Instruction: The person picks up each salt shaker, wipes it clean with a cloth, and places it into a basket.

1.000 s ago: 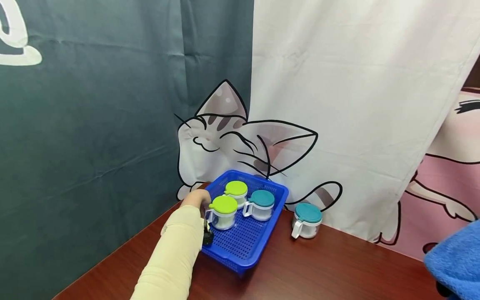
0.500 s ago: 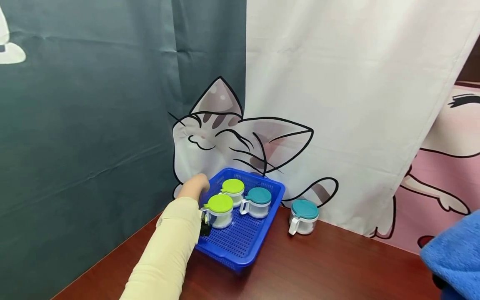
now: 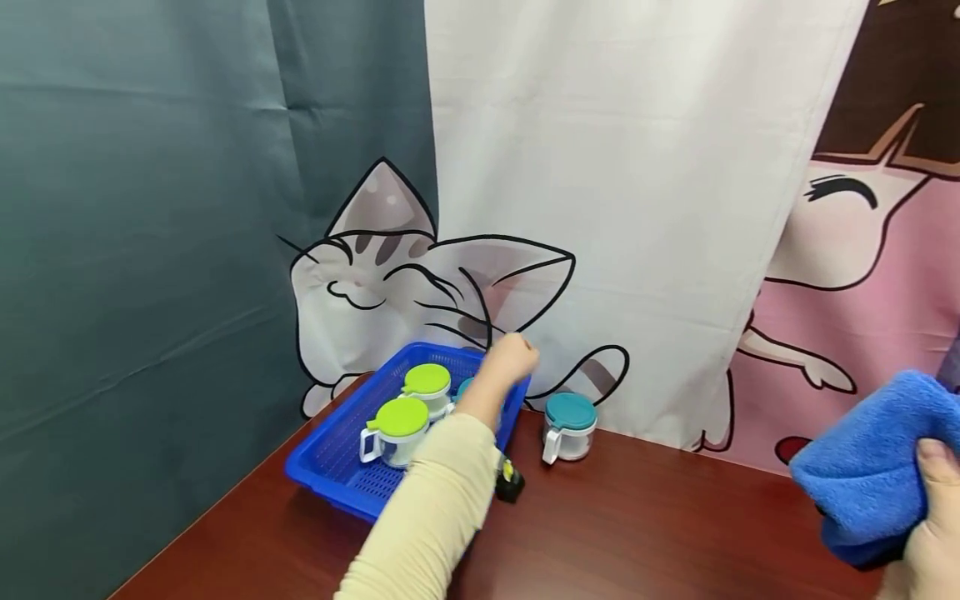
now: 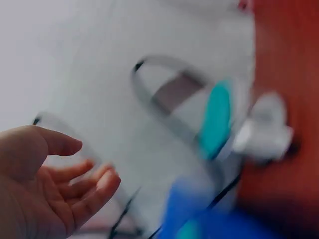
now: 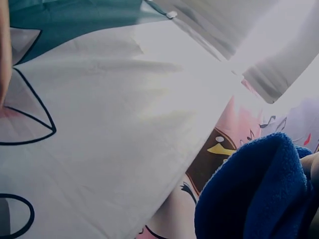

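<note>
My left hand point(image 3: 512, 358) is over the right rim of a blue plastic basket point(image 3: 322, 481). In the left wrist view that hand point(image 4: 60, 189) has its fingers loosely bent and holds nothing. Two condiment jars with lime-green lids, a front jar point(image 3: 400, 421) and a rear jar point(image 3: 427, 381), stand in the basket. My left forearm mostly hides a teal-lidded jar point(image 3: 465, 388) beside them. Another teal-lidded jar point(image 3: 570, 417), its white handle facing me, stands on the table right of the basket. My right hand point(image 3: 932, 533) grips a folded blue cloth point(image 3: 862, 475) at the far right.
A reddish-brown table point(image 3: 637, 517) carries everything. Behind it hang a dark green curtain point(image 3: 150, 250) and a white curtain point(image 3: 637, 167) with a printed cat. A small black device point(image 3: 510, 483) is on my left wrist.
My left hand has left the basket's left side, crossing rightward above the jars. The head view has turned right. My right hand, with the blue cloth, has come further into view.
</note>
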A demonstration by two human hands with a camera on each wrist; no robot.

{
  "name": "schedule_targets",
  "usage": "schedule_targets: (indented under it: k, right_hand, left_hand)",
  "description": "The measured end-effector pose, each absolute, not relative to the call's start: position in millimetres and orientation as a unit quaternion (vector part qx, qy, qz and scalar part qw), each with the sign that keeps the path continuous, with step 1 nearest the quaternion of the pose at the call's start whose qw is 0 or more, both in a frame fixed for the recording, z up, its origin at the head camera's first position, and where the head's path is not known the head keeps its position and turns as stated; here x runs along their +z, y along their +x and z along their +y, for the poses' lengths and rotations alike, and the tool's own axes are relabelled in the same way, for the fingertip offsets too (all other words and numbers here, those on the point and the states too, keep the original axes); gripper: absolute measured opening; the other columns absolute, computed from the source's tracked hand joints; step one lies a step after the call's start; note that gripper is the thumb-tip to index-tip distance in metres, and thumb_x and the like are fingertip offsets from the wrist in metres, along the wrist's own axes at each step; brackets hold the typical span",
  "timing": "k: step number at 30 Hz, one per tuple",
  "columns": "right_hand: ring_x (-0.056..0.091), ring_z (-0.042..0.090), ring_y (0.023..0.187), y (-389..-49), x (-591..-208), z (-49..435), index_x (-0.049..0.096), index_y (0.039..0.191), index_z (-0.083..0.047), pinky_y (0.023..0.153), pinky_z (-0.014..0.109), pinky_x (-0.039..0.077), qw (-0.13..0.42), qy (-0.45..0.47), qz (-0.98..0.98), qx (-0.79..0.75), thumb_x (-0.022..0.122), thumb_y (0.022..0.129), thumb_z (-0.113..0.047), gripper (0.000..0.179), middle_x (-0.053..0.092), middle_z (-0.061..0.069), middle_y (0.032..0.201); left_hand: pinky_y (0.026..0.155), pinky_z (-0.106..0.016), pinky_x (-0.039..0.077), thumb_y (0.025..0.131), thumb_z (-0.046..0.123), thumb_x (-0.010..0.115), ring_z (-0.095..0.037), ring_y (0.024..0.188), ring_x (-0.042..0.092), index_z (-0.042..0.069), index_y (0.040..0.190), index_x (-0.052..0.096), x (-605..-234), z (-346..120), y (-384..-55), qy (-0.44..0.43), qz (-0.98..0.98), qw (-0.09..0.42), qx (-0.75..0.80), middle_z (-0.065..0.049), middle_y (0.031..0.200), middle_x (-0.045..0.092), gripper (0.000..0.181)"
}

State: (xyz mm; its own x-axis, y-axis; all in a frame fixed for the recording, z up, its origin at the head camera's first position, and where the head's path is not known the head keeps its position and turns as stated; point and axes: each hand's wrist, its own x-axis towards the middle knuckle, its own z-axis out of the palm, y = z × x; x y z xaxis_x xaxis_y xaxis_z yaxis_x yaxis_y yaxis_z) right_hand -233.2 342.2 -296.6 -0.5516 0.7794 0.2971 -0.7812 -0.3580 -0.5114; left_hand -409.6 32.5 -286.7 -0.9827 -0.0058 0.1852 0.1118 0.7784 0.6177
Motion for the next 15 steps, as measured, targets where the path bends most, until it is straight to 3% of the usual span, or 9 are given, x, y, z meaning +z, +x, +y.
schedule_targets:
  k: [4, 5, 10, 15]
  right_hand:
    - [0.045, 0.014, 0.113, -231, -290, 332, 0.058, 0.120, -0.003, 0.091, 0.013, 0.030, 0.492, 0.011, -0.364, 0.791, 0.054, 0.088, 0.008, 0.035, 0.051, 0.008, 0.125]
    - [0.047, 0.015, 0.110, -230, -288, 329, 0.059, 0.118, -0.001, 0.089, 0.014, 0.033, 0.497, 0.013, -0.347, 0.795, 0.056, 0.086, 0.009, 0.034, 0.052, 0.010, 0.122]
    - [0.050, 0.018, 0.106, -228, -284, 318, 0.060, 0.114, 0.003, 0.085, 0.016, 0.040, 0.517, 0.022, -0.269, 0.812, 0.062, 0.081, 0.012, 0.034, 0.053, 0.013, 0.117]
    - [0.053, 0.019, 0.101, -228, -275, 310, 0.062, 0.107, 0.006, 0.081, 0.018, 0.044, 0.552, 0.002, -0.225, 0.803, 0.071, 0.070, 0.015, 0.038, 0.057, 0.015, 0.110]
  left_hand:
    - [0.092, -0.043, 0.037, 0.084, 0.015, 0.059, -0.035, 0.112, 0.043, 0.001, 0.117, 0.046, -327, 76, -406, 0.021, -0.886, 0.077, -0.457, -0.019, 0.116, 0.046, 0.038]
    - [0.092, -0.044, 0.036, 0.081, 0.013, 0.060, -0.036, 0.112, 0.039, 0.001, 0.117, 0.044, -339, 83, -405, 0.035, -0.873, 0.083, -0.478, -0.020, 0.116, 0.043, 0.041]
    - [0.082, -0.049, 0.038, 0.073, 0.010, 0.063, -0.036, 0.105, 0.036, 0.001, 0.107, 0.046, -395, 90, -407, 0.107, -0.855, 0.133, -0.490, -0.019, 0.106, 0.040, 0.039]
    - [0.079, -0.048, 0.039, 0.075, 0.012, 0.066, -0.036, 0.093, 0.047, 0.003, 0.089, 0.047, -425, 76, -409, 0.107, -0.828, 0.168, -0.524, -0.015, 0.091, 0.046, 0.025]
